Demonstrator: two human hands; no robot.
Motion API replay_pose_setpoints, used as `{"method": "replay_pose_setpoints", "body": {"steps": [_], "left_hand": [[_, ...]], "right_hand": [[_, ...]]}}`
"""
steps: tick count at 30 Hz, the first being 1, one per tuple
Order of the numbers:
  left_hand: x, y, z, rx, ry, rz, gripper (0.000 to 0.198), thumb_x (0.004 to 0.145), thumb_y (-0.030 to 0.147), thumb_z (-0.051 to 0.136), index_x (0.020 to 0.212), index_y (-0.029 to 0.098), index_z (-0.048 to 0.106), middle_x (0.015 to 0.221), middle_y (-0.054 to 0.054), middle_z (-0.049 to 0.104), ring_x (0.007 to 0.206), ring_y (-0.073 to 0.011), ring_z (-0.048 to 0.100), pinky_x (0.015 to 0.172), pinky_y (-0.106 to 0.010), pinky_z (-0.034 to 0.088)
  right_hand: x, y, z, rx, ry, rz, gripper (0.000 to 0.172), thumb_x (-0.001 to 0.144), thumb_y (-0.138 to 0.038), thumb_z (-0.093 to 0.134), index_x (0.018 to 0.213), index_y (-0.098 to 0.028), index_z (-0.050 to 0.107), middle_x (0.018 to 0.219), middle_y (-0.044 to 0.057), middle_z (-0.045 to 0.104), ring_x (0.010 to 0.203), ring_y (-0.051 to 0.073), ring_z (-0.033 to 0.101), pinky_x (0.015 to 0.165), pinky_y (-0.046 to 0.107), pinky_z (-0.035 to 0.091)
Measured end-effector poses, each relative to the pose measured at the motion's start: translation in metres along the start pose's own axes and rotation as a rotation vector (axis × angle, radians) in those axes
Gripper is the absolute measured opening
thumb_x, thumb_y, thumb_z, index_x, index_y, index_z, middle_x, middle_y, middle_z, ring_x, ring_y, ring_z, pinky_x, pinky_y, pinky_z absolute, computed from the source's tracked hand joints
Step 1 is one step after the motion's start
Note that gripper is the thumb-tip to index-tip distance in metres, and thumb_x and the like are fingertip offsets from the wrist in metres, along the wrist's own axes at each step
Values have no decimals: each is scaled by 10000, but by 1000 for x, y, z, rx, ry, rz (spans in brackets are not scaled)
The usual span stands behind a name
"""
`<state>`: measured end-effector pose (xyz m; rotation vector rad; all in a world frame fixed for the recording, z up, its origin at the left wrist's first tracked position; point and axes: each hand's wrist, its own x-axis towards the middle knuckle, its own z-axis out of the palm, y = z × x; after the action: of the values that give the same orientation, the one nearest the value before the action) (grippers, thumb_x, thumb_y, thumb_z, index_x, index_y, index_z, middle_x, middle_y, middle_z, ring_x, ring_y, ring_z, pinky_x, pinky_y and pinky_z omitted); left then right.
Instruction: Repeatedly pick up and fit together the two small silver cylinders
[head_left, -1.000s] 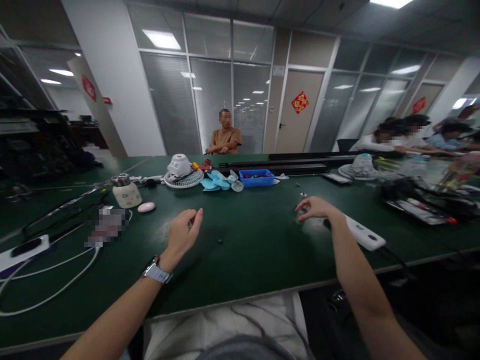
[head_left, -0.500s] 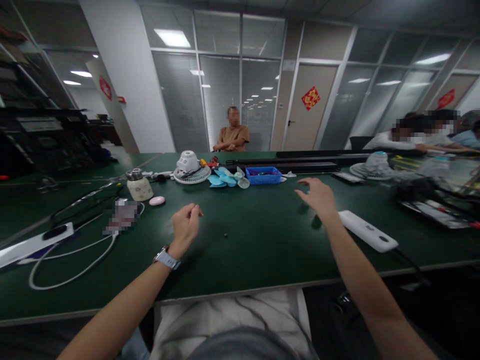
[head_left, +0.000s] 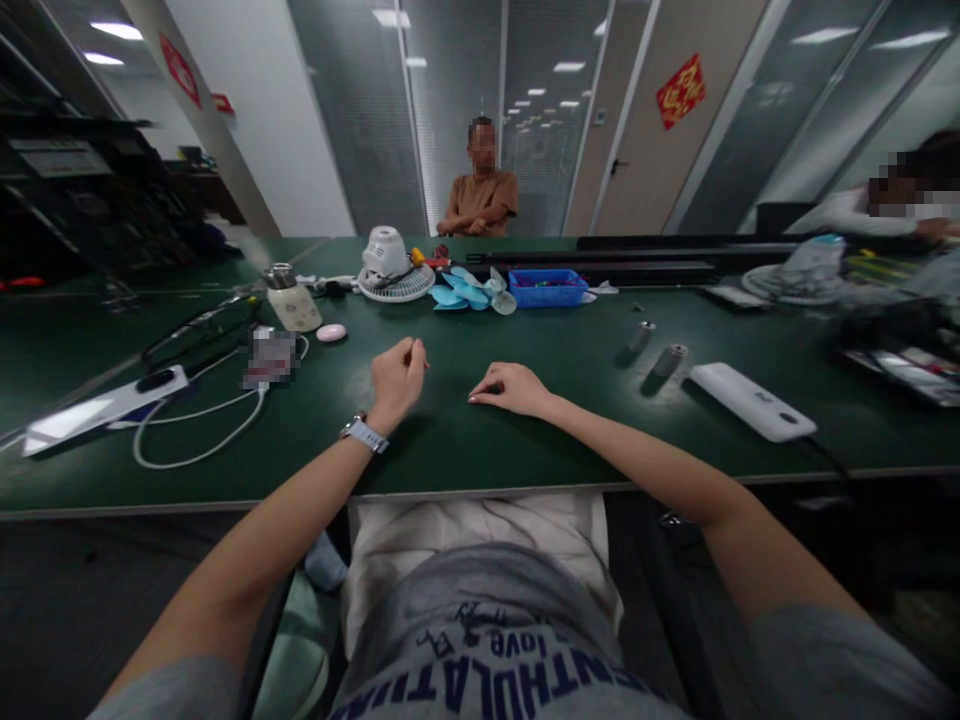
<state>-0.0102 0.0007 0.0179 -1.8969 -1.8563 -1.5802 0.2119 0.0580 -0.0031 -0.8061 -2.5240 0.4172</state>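
My left hand [head_left: 397, 380] is held curled above the green table [head_left: 450, 455], thumb against the bent fingers. What it holds, if anything, is hidden. Low over the tabletop, close to its right, my right hand [head_left: 511, 388] pinches thumb and fingertips together. Any object between those tips is too small or hidden to make out. Two small metal cylinders, a nearer one [head_left: 665, 362] and a farther one [head_left: 641, 336], stand on the table to the right of my right hand. A tiny dark piece [head_left: 637, 307] lies beyond them.
Farther back are light-blue fan blades [head_left: 469, 288], a white fan part [head_left: 386, 262] and a blue tray [head_left: 549, 288]. At left lie a bottle [head_left: 292, 305], a pink oval item [head_left: 331, 333] and cables. A white power bank-like block [head_left: 752, 400] lies right. A person [head_left: 480, 190] sits opposite.
My right hand has come in from the right, beside my left, closing from spread fingers to a pinch where a tiny dark piece lay. The cylinders now show. My view has tilted down.
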Motion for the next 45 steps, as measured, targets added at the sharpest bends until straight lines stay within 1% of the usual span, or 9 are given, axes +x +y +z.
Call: {"method": "replay_pose_setpoints", "body": {"steps": [7, 10, 14, 17, 19, 22, 26, 41, 45], "left_hand": [[-3, 3, -3, 16, 5, 27, 383, 920, 329, 422, 581, 192, 538, 527, 13, 512, 534, -123, 474, 569, -263, 304], [-2, 4, -5, 15, 2, 37, 375, 907, 330, 435, 571, 195, 531, 517, 10, 509, 519, -125, 472, 560, -268, 301], [-1, 5, -8, 28, -4, 67, 369, 901, 330, 438, 569, 198, 528, 513, 10, 505, 516, -126, 469, 561, -272, 304], [0, 4, -7, 41, -8, 103, 369, 903, 334, 438, 574, 196, 534, 512, 10, 494, 515, -125, 464, 556, -275, 297], [0, 3, -5, 58, -13, 128, 365, 902, 335, 446, 576, 195, 532, 520, 9, 501, 518, -122, 464, 554, -275, 293], [1, 1, -3, 88, -25, 151, 366, 900, 340, 455, 571, 194, 525, 522, 10, 503, 515, -119, 462, 550, -275, 290], [2, 0, -4, 98, -24, 152, 369, 905, 340, 451, 572, 196, 518, 524, 9, 511, 517, -120, 472, 551, -273, 301], [1, 4, -9, 94, 5, 179, 369, 912, 327, 459, 577, 192, 533, 516, 12, 499, 507, -118, 461, 540, -276, 296], [1, 4, -9, 86, 3, 187, 365, 910, 324, 464, 578, 191, 537, 520, 12, 504, 503, -116, 464, 539, -277, 297]], "right_hand": [[-1, -5, 8, 18, -5, -2, 309, 843, -469, 676, 1071, -278, 760, 868, 19, 571, 719, 102, 509, 661, 230, 358], [1, -4, -4, -22, 6, -26, 255, 860, -457, 659, 1020, -294, 773, 880, 16, 595, 726, 105, 526, 656, 229, 360], [-25, 30, -78, -224, 324, 141, 288, 900, -450, 591, 999, -250, 773, 880, 42, 660, 721, 136, 560, 663, 258, 384], [-76, 81, -146, -404, 723, 483, 378, 902, -455, 550, 1030, -169, 762, 928, 105, 701, 777, 194, 600, 724, 303, 430], [-115, 116, -176, -401, 847, 731, 410, 881, -455, 560, 1042, -137, 761, 924, 126, 723, 791, 223, 623, 720, 319, 449], [-157, 153, -193, -311, 790, 932, 377, 808, -442, 643, 1008, -151, 776, 921, 111, 744, 822, 240, 652, 732, 324, 473], [-175, 170, -189, -184, 580, 961, 314, 734, -411, 718, 930, -177, 792, 895, 84, 755, 859, 244, 675, 780, 318, 490], [-171, 156, -189, -119, 441, 973, 342, 746, -436, 714, 960, -178, 783, 910, 73, 753, 893, 239, 674, 809, 314, 498], [-171, 154, -189, -75, 391, 971, 397, 671, -426, 790, 1005, -213, 775, 997, 67, 744, 954, 245, 670, 866, 331, 498]]}}
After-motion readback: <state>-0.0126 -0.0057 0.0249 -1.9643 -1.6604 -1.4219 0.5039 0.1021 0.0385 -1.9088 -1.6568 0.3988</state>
